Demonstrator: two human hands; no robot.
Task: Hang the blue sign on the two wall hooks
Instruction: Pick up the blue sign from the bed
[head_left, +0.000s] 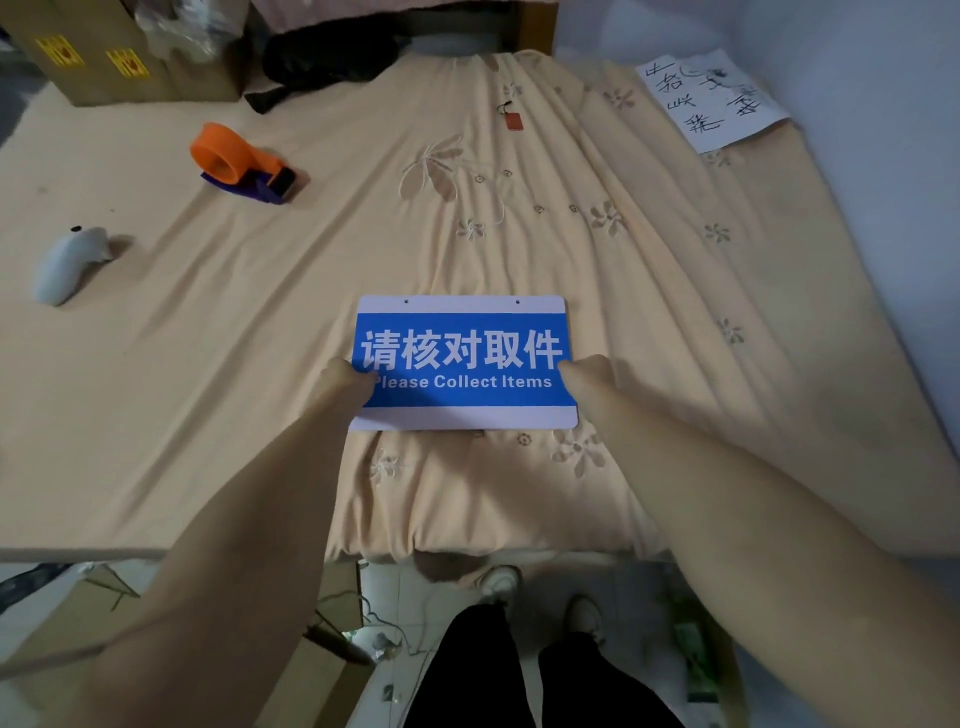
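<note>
A bed (260, 364) filled most of the view, covered by a peach sheet (649, 291) embroidered with pale flowers and creased into long folds on its right half. A bluish-white wall (883, 208) ran along the right side. At the foot of the bed the tiled floor (395, 597) showed, with cardboard and loose scraps lying on it, and the person's two shoes and dark trousers below.

One blue sign (462, 364) lay flat on the sheet near the bed's near edge, with white bands at top and bottom, white Chinese characters, the words "Please Collect Items", and two small holes along its top band. The left hand (345, 384) rested on the sign's left edge and the right hand (584, 376) on its right edge, thumbs over the blue face; whether the fingers had closed underneath could not be told.

Elsewhere on the bed lay one orange and purple tape dispenser (241, 161), one white controller (67, 262), one small red tag (513, 120) on a cord, and one sheet of paper (711, 98) with handwritten characters at the far right. Dark fabric (327, 57) was heaped at the head, beside one cardboard box (104, 52) bearing two yellow labels.
</note>
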